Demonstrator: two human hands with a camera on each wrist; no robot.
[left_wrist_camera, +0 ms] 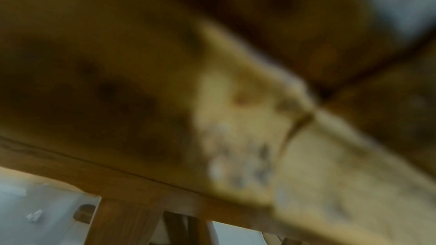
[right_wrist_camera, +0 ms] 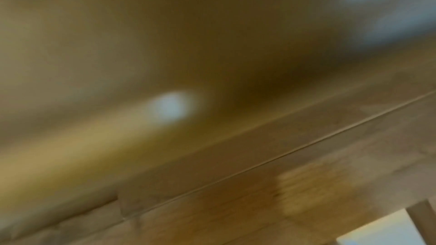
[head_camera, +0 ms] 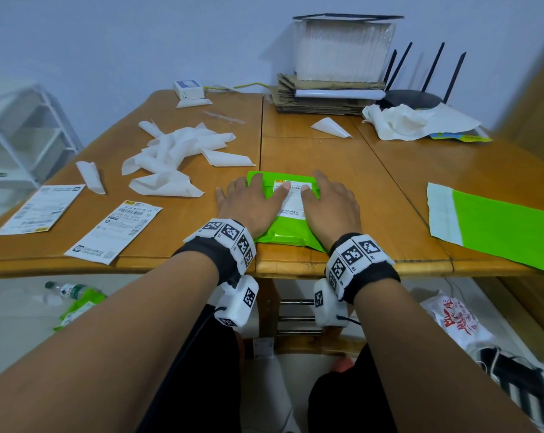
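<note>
A green plastic mailer parcel with a white shipping label lies on the wooden table near its front edge. My left hand lies flat on the parcel's left half, fingers straight and pressing down. On the right half my right hand presses the same way, fingertips at the label's edge. Both wrist views are blurred and show only the table's edge and underside from below; no hand or parcel shows there.
Several curled white backing strips are heaped at the left middle. Two loose shipping labels lie front left. A flat green mailer lies at the right. Cardboard, a white stack and a black router stand at the back.
</note>
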